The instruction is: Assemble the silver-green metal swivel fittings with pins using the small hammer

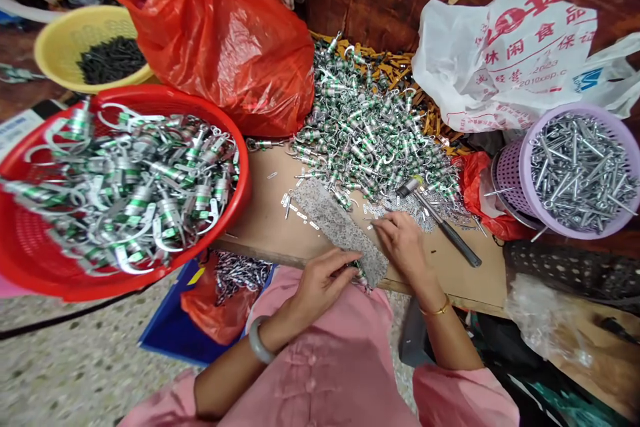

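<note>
My left hand (323, 280) is closed in a pinch on a small green and silver metal part at the near end of a grey stone slab (335, 227) lying on the wooden board (270, 220). My right hand (403, 240) rests on the slab's right side, fingers curled and pinching a thin metal pin. A hammer (440, 220) with a dark handle lies just right of that hand. Behind the slab is a big heap of silver and green metal parts (370, 127).
A red basket (30, 240) of similar parts stands at left, a yellow bowl (55, 40) of dark pieces behind it. A red plastic bag (225, 33) sits at the back. A purple basket (515, 173) of metal pins and a white bag (510, 53) are at right.
</note>
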`<action>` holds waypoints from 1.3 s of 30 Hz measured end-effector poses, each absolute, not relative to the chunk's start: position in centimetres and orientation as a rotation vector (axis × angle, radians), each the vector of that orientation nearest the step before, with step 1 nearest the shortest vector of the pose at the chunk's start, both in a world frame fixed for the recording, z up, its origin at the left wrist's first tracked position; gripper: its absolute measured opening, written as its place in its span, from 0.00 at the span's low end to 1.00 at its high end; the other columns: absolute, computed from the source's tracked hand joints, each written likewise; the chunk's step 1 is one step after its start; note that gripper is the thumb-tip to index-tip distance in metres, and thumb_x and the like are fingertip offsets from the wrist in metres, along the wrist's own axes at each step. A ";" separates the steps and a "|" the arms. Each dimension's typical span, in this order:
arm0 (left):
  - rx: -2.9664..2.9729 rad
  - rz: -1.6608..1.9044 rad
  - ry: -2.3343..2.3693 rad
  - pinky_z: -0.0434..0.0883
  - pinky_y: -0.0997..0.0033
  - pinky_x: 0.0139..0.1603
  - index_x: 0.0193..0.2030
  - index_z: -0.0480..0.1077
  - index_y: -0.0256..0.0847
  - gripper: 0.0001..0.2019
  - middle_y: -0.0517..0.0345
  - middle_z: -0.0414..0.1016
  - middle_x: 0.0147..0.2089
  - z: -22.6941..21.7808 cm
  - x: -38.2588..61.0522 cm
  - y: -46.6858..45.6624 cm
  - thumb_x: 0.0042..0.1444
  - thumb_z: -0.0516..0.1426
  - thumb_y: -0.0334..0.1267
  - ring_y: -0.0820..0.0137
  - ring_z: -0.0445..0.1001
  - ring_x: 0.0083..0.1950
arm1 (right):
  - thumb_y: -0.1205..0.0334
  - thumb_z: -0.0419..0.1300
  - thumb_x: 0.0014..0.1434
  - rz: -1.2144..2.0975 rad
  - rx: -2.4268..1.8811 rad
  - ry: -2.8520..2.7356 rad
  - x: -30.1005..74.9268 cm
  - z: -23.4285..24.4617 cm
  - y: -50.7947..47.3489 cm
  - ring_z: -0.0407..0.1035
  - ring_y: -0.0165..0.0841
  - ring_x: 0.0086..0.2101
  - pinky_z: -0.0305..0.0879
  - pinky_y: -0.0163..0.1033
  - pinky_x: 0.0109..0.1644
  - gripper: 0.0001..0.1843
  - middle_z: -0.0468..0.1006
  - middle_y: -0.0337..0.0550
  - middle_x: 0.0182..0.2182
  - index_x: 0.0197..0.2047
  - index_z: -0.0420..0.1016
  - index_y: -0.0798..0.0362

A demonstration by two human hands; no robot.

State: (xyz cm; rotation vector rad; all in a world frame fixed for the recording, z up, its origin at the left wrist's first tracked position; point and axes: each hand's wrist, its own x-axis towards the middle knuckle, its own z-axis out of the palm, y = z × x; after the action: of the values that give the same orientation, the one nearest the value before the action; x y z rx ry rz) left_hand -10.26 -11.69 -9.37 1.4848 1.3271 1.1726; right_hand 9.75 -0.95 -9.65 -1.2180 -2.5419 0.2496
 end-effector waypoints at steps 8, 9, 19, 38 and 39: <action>1.683 1.057 1.341 0.73 0.71 0.43 0.52 0.77 0.43 0.11 0.54 0.76 0.43 -8.5 -11.2 -10.8 0.65 0.59 0.30 0.69 0.77 0.42 | 0.62 0.57 0.70 0.240 -1.318 -2.577 10.2 -9.5 -1.8 0.68 0.41 0.41 0.63 0.44 0.44 0.07 0.77 0.47 0.40 0.45 0.78 0.49; 1.695 1.038 1.334 0.73 0.71 0.43 0.51 0.77 0.43 0.11 0.55 0.76 0.42 -8.4 -11.3 -10.7 0.65 0.58 0.30 0.69 0.77 0.42 | 0.62 0.58 0.69 0.254 -1.338 -2.576 10.2 -9.5 -1.8 0.68 0.41 0.41 0.63 0.44 0.44 0.06 0.77 0.47 0.39 0.43 0.77 0.50; 1.944 1.022 1.365 0.74 0.61 0.49 0.50 0.75 0.42 0.08 0.49 0.77 0.50 -8.0 -11.8 -10.2 0.66 0.58 0.34 0.62 0.74 0.50 | 0.64 0.57 0.67 1.022 -1.286 -1.997 8.7 -5.2 -6.4 0.74 0.37 0.44 0.70 0.40 0.46 0.02 0.78 0.44 0.42 0.42 0.71 0.48; 0.974 1.172 1.141 0.77 0.70 0.39 0.37 0.75 0.39 0.07 0.52 0.81 0.39 -7.6 -9.6 -11.5 0.58 0.66 0.40 0.66 0.80 0.39 | 0.69 0.51 0.69 0.684 -1.325 -1.782 6.4 -8.2 -10.6 0.74 0.34 0.35 0.72 0.39 0.37 0.06 0.76 0.42 0.35 0.46 0.64 0.48; 1.023 1.179 1.167 0.77 0.69 0.40 0.36 0.76 0.39 0.06 0.52 0.80 0.38 -7.4 -9.8 -11.3 0.58 0.65 0.39 0.66 0.79 0.39 | 0.69 0.50 0.69 0.674 -1.306 -1.794 6.4 -8.2 -10.6 0.74 0.34 0.35 0.72 0.39 0.37 0.07 0.76 0.41 0.36 0.46 0.63 0.48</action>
State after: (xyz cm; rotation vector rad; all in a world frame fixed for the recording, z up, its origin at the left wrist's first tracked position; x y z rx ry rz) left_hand -9.78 -11.34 -7.39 1.0227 1.1670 1.1792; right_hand 6.40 -10.60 -8.18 -1.3061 -1.7938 0.6743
